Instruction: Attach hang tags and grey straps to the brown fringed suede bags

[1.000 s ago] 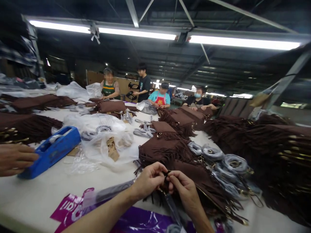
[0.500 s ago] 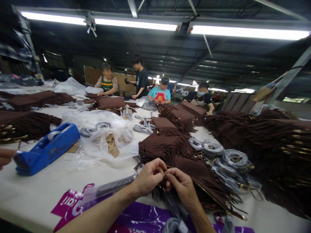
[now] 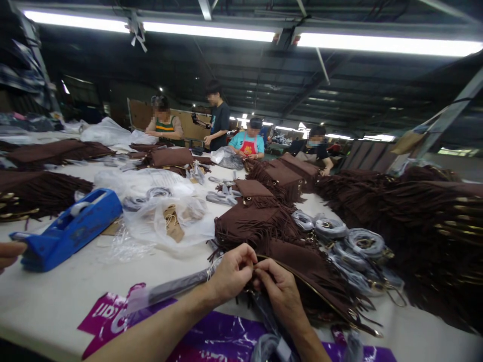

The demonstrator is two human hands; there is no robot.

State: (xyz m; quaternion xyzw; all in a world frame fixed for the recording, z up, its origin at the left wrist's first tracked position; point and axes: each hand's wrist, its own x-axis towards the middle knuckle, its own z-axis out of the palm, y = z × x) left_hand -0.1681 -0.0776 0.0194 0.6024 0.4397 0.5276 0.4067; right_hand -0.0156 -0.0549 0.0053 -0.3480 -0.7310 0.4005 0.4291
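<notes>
My left hand (image 3: 233,271) and my right hand (image 3: 281,291) meet at the fingertips over the near edge of a brown fringed bag (image 3: 302,264) with a gold zip. Both hands are closed in a pinch. Whatever lies between the fingers is too small and covered to make out. Under my forearms is a purple printed plastic bag (image 3: 222,332). A strap wrapped in clear plastic (image 3: 181,285) lies beside my left wrist, and a coiled wrapped strap (image 3: 269,348) lies below my right hand.
A blue tape dispenser (image 3: 71,231) stands at left, with another person's fingers (image 3: 9,251) at its front end. Clear plastic bags (image 3: 169,216), wrapped strap coils (image 3: 364,244) and piles of brown fringed bags (image 3: 415,216) cover much of the table. Several people work across it.
My hands stay pinched together in nearly the same place over the bag. The view has shifted slightly. Across the table, the person in the green apron leans lower.
</notes>
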